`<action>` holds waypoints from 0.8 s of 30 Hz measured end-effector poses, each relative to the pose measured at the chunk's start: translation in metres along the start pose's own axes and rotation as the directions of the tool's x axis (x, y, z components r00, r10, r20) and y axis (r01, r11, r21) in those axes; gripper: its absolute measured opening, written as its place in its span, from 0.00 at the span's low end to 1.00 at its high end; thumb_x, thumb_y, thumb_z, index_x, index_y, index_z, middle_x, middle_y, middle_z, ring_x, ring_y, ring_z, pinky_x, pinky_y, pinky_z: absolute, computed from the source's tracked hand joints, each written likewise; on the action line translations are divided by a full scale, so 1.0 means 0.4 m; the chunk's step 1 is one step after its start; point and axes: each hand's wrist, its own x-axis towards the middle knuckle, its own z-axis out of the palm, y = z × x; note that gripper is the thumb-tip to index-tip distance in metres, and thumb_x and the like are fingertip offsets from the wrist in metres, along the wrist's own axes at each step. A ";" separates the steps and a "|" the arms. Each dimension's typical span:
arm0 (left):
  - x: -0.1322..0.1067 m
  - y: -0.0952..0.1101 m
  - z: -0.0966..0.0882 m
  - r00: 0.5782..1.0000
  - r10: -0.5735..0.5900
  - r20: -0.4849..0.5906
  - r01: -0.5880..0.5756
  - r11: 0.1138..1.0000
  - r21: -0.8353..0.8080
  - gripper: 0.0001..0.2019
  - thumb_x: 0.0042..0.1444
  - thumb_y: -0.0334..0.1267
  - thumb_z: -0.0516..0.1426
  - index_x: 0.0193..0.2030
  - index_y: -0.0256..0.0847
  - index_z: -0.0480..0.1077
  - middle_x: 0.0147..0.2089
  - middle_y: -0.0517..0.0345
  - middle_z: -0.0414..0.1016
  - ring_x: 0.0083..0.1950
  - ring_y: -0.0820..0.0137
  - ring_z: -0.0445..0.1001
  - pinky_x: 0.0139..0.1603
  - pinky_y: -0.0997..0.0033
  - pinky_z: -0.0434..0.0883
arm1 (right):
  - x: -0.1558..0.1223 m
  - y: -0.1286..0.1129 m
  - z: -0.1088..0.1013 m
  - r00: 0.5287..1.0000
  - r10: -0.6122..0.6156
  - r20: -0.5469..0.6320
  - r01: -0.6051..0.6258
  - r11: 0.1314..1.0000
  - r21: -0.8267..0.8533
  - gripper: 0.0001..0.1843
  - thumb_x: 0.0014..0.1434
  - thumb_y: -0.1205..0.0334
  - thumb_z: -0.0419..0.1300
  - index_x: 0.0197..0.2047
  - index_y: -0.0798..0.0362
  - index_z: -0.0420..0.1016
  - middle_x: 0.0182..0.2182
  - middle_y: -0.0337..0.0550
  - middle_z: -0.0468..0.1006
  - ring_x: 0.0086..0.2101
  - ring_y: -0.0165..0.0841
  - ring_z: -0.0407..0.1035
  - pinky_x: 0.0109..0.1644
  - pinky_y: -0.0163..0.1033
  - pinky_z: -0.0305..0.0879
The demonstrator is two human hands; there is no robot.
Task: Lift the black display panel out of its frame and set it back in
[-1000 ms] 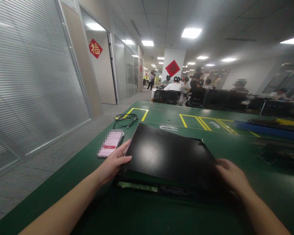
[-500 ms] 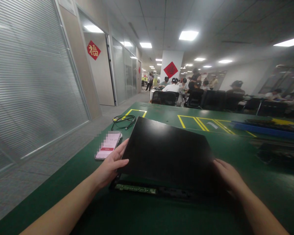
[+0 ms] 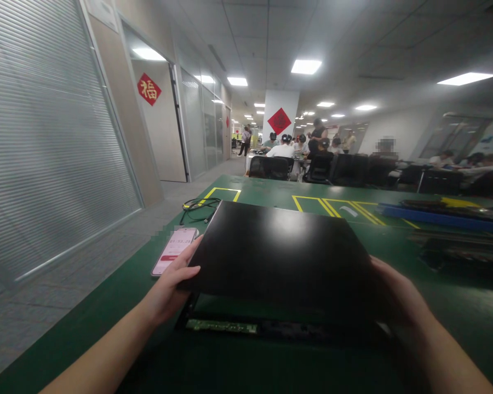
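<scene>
A flat, glossy black screen panel (image 3: pixel 279 251) is held up over the green table between both hands. My left hand (image 3: pixel 170 287) is closed on its left edge, thumb on top and fingers underneath. Its right edge rests in my right hand (image 3: pixel 400 290), whose fingers are partly hidden behind and below the panel. Under the panel's near edge lies a dark frame (image 3: pixel 287 330) with a green circuit board strip (image 3: pixel 222 326) along its near side. The panel covers most of this frame, and the lower right is in dark shadow.
A phone (image 3: pixel 175 250) with a lit screen lies beside my left hand, and a coiled black cable (image 3: pixel 199 205) is behind it. Yellow tape (image 3: pixel 299 203) marks the green table (image 3: pixel 263 189). A blue tray (image 3: pixel 443 215) and dark parts (image 3: pixel 452 251) sit to the right. Several people work beyond.
Both hands have brought the panel slightly nearer and turned it more level, its far edge now running straighter across. The view has shifted a little. The hold is the same.
</scene>
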 end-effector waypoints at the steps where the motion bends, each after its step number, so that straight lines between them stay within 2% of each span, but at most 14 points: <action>1: 0.000 0.001 0.000 1.000 0.000 -0.007 0.000 1.000 -0.003 0.45 0.48 0.40 0.70 0.76 0.46 0.68 0.72 0.50 0.77 0.74 0.43 0.71 0.70 0.55 0.73 | -0.011 -0.008 0.005 0.999 0.029 0.043 -0.034 0.992 0.120 0.30 0.58 0.46 0.64 0.61 0.46 0.80 0.51 0.50 0.88 0.50 0.52 0.82 0.53 0.55 0.79; 3: 0.000 0.003 0.000 1.000 -0.006 -0.021 0.006 1.000 -0.017 0.43 0.48 0.38 0.69 0.74 0.45 0.70 0.71 0.51 0.78 0.73 0.43 0.72 0.69 0.55 0.74 | -0.026 -0.010 0.014 0.994 0.054 0.090 -0.075 0.964 0.257 0.31 0.59 0.46 0.64 0.64 0.45 0.77 0.52 0.48 0.87 0.50 0.51 0.82 0.54 0.55 0.78; 4: 0.000 0.005 0.000 0.999 -0.012 -0.030 0.011 1.000 -0.028 0.42 0.48 0.38 0.69 0.73 0.45 0.71 0.70 0.51 0.79 0.72 0.43 0.73 0.69 0.56 0.74 | -0.029 -0.005 0.017 0.991 0.079 0.109 -0.106 0.955 0.275 0.30 0.59 0.45 0.64 0.62 0.46 0.78 0.50 0.49 0.88 0.49 0.52 0.83 0.53 0.55 0.78; 7: 0.001 0.010 0.002 0.995 -0.035 -0.092 0.029 0.997 -0.067 0.41 0.46 0.36 0.68 0.72 0.44 0.72 0.65 0.51 0.83 0.67 0.43 0.78 0.65 0.54 0.78 | -0.028 0.021 0.019 0.964 0.187 0.189 -0.222 0.957 0.188 0.28 0.58 0.39 0.62 0.48 0.53 0.84 0.42 0.56 0.88 0.46 0.56 0.83 0.50 0.58 0.79; 9: 0.002 0.016 0.005 0.986 -0.044 -0.160 0.029 0.995 -0.094 0.41 0.46 0.35 0.67 0.71 0.44 0.73 0.61 0.52 0.86 0.63 0.44 0.81 0.61 0.52 0.80 | -0.024 0.033 0.016 0.955 0.209 0.212 -0.236 0.965 0.112 0.26 0.56 0.37 0.62 0.40 0.52 0.85 0.38 0.57 0.88 0.45 0.57 0.83 0.49 0.58 0.79; 12: 0.006 0.020 0.007 0.970 -0.062 -0.236 0.032 0.991 -0.128 0.35 0.50 0.38 0.65 0.69 0.44 0.75 0.57 0.55 0.88 0.62 0.45 0.82 0.60 0.52 0.81 | -0.022 0.030 0.006 0.983 0.150 0.109 -0.161 0.982 0.103 0.19 0.52 0.40 0.65 0.33 0.46 0.83 0.31 0.51 0.87 0.43 0.56 0.83 0.49 0.58 0.80; 15: 0.016 0.010 -0.003 0.969 -0.094 -0.230 0.074 0.993 -0.096 0.29 0.60 0.47 0.60 0.67 0.42 0.77 0.60 0.55 0.87 0.69 0.46 0.76 0.69 0.52 0.75 | -0.031 0.006 -0.009 0.994 0.072 -0.084 -0.058 0.986 0.158 0.13 0.46 0.44 0.69 0.26 0.44 0.77 0.26 0.47 0.84 0.44 0.55 0.82 0.53 0.57 0.78; 17: 0.026 -0.003 -0.018 0.976 -0.077 -0.205 0.075 0.997 -0.014 0.29 0.64 0.51 0.58 0.68 0.40 0.76 0.64 0.53 0.84 0.75 0.49 0.70 0.77 0.52 0.65 | -0.041 -0.015 -0.017 0.979 0.045 -0.201 -0.011 0.986 0.168 0.12 0.43 0.47 0.70 0.24 0.44 0.75 0.25 0.47 0.83 0.46 0.57 0.81 0.57 0.58 0.76; 19: 0.037 -0.019 -0.037 0.982 -0.014 -0.190 0.037 0.992 0.120 0.29 0.65 0.55 0.58 0.67 0.42 0.76 0.68 0.50 0.81 0.80 0.52 0.63 0.80 0.55 0.58 | -0.050 -0.035 -0.021 0.959 0.053 -0.279 -0.007 0.987 0.163 0.12 0.42 0.48 0.70 0.25 0.43 0.74 0.26 0.49 0.82 0.49 0.59 0.80 0.59 0.59 0.75; 21: 0.045 -0.032 -0.056 0.984 0.049 -0.174 0.003 0.958 0.287 0.28 0.62 0.58 0.62 0.64 0.44 0.79 0.71 0.47 0.78 0.81 0.52 0.61 0.81 0.56 0.54 | -0.058 -0.053 -0.020 0.951 0.072 -0.302 -0.020 0.985 0.172 0.11 0.43 0.47 0.68 0.27 0.44 0.75 0.29 0.50 0.83 0.50 0.60 0.79 0.59 0.61 0.75; 24: 0.047 -0.051 -0.072 0.981 0.128 -0.148 -0.032 0.853 0.521 0.25 0.58 0.56 0.67 0.59 0.47 0.82 0.70 0.46 0.78 0.80 0.47 0.61 0.81 0.50 0.52 | -0.064 -0.072 -0.014 0.951 0.108 -0.290 -0.044 0.975 0.217 0.11 0.48 0.49 0.64 0.33 0.45 0.75 0.38 0.53 0.85 0.51 0.58 0.79 0.56 0.61 0.77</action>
